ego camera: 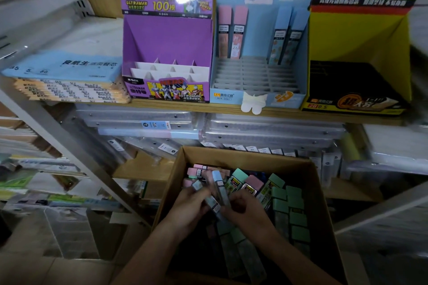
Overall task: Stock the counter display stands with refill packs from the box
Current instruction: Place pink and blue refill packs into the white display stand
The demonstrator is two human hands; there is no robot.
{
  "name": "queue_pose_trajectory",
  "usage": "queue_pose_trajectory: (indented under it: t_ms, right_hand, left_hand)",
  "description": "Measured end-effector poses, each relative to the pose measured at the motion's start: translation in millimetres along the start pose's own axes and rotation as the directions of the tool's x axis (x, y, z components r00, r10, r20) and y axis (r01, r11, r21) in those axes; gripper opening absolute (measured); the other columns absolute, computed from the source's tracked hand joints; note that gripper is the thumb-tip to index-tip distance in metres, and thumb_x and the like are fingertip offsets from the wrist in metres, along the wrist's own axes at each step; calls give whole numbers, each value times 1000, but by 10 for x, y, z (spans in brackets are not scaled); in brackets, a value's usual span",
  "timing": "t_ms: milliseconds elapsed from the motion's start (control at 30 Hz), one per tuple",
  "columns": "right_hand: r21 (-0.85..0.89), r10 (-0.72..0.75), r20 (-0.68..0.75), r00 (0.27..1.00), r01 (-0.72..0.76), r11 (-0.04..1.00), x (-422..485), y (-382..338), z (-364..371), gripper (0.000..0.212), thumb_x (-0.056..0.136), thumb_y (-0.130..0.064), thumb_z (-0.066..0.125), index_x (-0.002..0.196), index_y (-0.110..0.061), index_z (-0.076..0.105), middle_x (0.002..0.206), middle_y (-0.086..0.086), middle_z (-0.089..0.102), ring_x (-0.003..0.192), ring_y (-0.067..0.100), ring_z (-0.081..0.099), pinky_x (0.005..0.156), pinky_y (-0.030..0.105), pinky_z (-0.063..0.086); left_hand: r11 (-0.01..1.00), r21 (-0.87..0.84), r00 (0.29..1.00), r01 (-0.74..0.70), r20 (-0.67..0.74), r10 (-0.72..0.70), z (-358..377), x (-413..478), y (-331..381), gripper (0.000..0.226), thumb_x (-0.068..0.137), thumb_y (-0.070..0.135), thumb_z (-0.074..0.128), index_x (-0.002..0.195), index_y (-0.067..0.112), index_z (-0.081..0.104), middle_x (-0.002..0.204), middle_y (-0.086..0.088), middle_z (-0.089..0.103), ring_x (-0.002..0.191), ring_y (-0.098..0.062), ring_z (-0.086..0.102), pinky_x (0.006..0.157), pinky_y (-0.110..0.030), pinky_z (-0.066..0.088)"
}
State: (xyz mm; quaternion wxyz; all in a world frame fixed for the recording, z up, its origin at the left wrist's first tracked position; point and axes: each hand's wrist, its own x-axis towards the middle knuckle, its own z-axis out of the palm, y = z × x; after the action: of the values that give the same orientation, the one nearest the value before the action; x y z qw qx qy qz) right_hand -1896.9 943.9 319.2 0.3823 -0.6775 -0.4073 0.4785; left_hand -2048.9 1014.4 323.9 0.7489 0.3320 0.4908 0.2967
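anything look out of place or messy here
Mildly: the refill packs at the far end of the box lie jumbled at mixed angles, and a white cutout on the blue stand hangs over the shelf edge.

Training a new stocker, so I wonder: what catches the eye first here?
The bright stands on the shelf: the purple stand, its slots empty, the blue stand with only four packs at its back, the yellow stand at right. Below, the left hand and right hand grip refill packs in the cardboard box.
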Motion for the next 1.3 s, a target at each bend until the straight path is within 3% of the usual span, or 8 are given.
queue_pose_trajectory:
  t_ms: [233, 367, 533, 700, 833, 933, 1000, 1300]
  right_hand:
    - [128, -7, -39, 999, 12, 992, -17, -38, 5, 17, 86, -4, 73, 96, -8, 60, 92, 14, 72, 85, 28, 71, 71, 43, 59]
    - [125, -59, -111, 992, 73, 990, -62, -146, -75, 19, 83, 0, 74, 96, -1, 60, 92, 18, 71, 88, 33, 70, 74, 46, 56]
    - [215, -93, -115, 989, 116, 970, -197, -396, -252, 20, 82, 9, 72, 96, 7, 57, 95, 3, 77, 93, 18, 73, 75, 31, 57]
    - [160, -120, -98, 988, 135, 978, -356, -729, -448, 18, 85, -4, 73, 100, -6, 64, 90, 3, 78, 83, 14, 74, 63, 27, 58]
    - [71, -194, -81, 978, 199, 977, -509, -997, -573, 23, 81, -17, 77, 102, -15, 67, 93, -1, 78, 89, 15, 74, 81, 41, 60]
    - [-112, -303, -131, 944, 289, 951, -626, -1219, -738, 16, 80, -37, 77, 89, -25, 72, 87, -16, 75, 84, -2, 70, 77, 11, 52]
    - [-307, -370, -192, 909, 302, 902, -699, -1400, -880, 26, 81, -53, 71, 78, -27, 69, 76, -17, 71, 71, -5, 65, 63, 6, 45]
    - [-180, -582, -283, 762, 554, 813, -528, -2141, -1238, 17, 86, -30, 76, 99, -35, 67, 86, -7, 70, 68, 13, 66, 56, 27, 53]
  left_hand:
    - [994, -108, 982, 22, -184, -42, 306, 45, -8, 25, 102, 16, 53, 111, -3, 67, 105, -35, 70, 101, -54, 66, 95, -67, 50]
    - [964, -265, 982, -7, -182, -42, 460, 0, 80, 29, 104, 16, 49, 112, -7, 66, 99, -30, 71, 86, -41, 68, 86, -52, 55]
    - [926, -375, 999, -37, 11, 44, 636, -242, 317, 43, 104, 24, 47, 124, -13, 59, 115, -36, 67, 88, -41, 70, 61, -40, 61]
    - [956, -249, 982, -155, 68, 177, 827, -482, 583, 35, 95, 23, 58, 118, -2, 65, 101, -26, 75, 80, -40, 74, 60, -40, 60]
    - [966, -157, 968, -206, 114, 225, 938, -619, 761, 33, 95, 27, 61, 114, 1, 68, 100, -24, 76, 83, -41, 75, 57, -39, 60]
    - [948, -141, 942, -287, 139, 306, 991, -712, 914, 32, 87, 31, 65, 109, 9, 74, 104, -23, 75, 94, -39, 74, 69, -39, 62]
    - [933, -127, 921, -336, 165, 354, 1021, -779, 1033, 24, 84, 32, 66, 101, 19, 78, 105, -22, 75, 96, -36, 74, 76, -42, 61]
    - [870, -52, 829, -491, 281, 484, 1145, -877, 1452, 19, 87, 32, 66, 99, 24, 77, 98, -18, 77, 88, -35, 76, 68, -34, 61]
